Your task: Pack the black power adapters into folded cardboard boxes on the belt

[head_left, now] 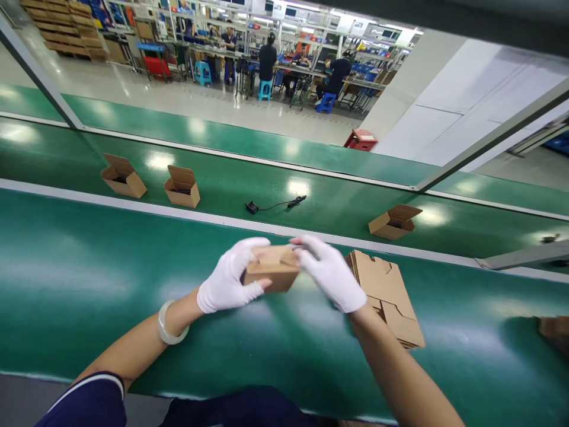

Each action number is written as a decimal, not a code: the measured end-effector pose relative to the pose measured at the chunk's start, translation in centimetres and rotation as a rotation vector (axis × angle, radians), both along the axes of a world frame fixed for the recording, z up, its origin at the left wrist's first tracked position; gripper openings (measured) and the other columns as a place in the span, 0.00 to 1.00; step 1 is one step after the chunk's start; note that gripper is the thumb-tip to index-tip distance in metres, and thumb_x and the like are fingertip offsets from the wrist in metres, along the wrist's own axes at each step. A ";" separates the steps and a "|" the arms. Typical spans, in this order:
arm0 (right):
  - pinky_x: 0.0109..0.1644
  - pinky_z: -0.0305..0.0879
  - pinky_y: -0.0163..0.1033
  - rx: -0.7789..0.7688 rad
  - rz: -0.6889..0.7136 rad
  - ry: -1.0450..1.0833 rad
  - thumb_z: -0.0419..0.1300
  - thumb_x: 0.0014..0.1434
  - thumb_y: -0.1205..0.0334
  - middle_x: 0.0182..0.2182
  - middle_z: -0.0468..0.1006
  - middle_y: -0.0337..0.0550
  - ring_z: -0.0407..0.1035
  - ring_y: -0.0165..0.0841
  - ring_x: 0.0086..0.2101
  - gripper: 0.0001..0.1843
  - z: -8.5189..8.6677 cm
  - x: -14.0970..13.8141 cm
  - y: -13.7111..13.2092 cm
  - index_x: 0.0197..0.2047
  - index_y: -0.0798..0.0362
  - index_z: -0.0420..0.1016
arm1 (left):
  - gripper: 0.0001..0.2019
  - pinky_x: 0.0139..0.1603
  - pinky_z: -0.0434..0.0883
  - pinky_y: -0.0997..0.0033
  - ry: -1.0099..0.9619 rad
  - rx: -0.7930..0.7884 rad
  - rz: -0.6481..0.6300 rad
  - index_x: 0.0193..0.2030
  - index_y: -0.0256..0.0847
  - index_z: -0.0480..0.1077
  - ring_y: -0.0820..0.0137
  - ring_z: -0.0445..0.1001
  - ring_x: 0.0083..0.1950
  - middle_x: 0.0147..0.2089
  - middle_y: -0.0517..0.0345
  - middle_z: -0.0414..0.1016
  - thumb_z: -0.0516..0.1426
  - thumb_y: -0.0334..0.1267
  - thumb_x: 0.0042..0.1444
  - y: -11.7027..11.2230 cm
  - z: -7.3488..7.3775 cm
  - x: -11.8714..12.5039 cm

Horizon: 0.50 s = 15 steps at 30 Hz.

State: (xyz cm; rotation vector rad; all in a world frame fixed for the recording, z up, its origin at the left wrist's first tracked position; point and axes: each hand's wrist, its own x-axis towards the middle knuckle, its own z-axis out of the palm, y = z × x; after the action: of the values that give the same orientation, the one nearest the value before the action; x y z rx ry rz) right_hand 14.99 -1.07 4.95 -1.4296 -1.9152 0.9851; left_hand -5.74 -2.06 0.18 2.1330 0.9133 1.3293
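Observation:
A small brown cardboard box [273,279] is held above the green table, in front of my body. My left hand [233,276], in a white glove with bare fingertips, grips the box's left end, thumb on the near side. At the box's right end is my right hand [326,270], gloved alike and slightly blurred. Its curled fingers touch a flap at the top right corner. What the box holds inside cannot be seen. Close to my right forearm lies a stack of flat, unfolded cartons [391,296].
Beyond a white strip, a green belt carries open boxes with dark contents [124,178], [182,188], [393,224]. A black power adapter [252,207] with a bundled cable lies between them. Metal posts [493,136] rise at both sides. People sit at benches far behind.

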 end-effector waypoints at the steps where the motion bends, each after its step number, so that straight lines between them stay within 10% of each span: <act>1: 0.41 0.66 0.42 -0.037 -0.067 0.138 0.51 0.59 0.55 0.35 0.76 0.46 0.70 0.36 0.37 0.11 -0.6 0.2 -0.3 0.36 0.53 0.69 | 0.21 0.54 0.66 0.58 -0.068 0.011 0.114 0.52 0.42 0.59 0.60 0.66 0.55 0.55 0.46 0.63 0.57 0.44 0.53 0.4 0.0 0.1; 4: 0.40 0.67 0.44 -0.265 0.012 0.468 0.52 0.58 0.45 0.33 0.76 0.49 0.72 0.37 0.34 0.19 -2.8 -0.1 -1.6 0.36 0.53 0.67 | 0.23 0.56 0.64 0.56 -0.196 -0.005 0.267 0.54 0.42 0.58 0.60 0.65 0.56 0.56 0.46 0.62 0.56 0.46 0.54 1.1 -0.5 1.1; 7: 0.35 0.67 0.43 -0.179 -0.123 0.559 0.48 0.58 0.40 0.34 0.75 0.49 0.71 0.39 0.34 0.21 -4.3 0.0 -2.1 0.37 0.50 0.65 | 0.34 0.58 0.63 0.54 -0.070 -0.023 0.017 0.61 0.42 0.52 0.56 0.63 0.59 0.60 0.43 0.59 0.56 0.55 0.51 2.6 -2.0 1.9; 10: 0.30 0.64 0.42 -0.039 -0.252 0.087 0.49 0.59 0.46 0.27 0.74 0.47 0.70 0.40 0.29 0.16 -4.2 2.1 -0.9 0.30 0.50 0.66 | 0.45 0.62 0.58 0.51 0.215 -0.043 -0.084 0.64 0.39 0.48 0.52 0.57 0.64 0.64 0.40 0.55 0.59 0.60 0.44 6.7 -4.2 0.4; 15: 0.29 0.59 0.39 0.050 -0.048 -0.897 0.50 0.55 0.68 0.24 0.76 0.46 0.71 0.40 0.26 0.11 -3.6 5.3 1.0 0.25 0.51 0.70 | 0.39 0.64 0.53 0.50 0.593 -0.313 0.388 0.63 0.33 0.52 0.48 0.50 0.66 0.65 0.38 0.54 0.58 0.48 0.46 17.0 -6.4 -5.9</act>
State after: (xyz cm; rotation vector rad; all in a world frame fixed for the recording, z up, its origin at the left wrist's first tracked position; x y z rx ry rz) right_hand 20.29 -0.03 1.31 -2.0878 -2.4418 0.2441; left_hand -11.65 14.94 -6.20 2.1895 1.7146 0.6244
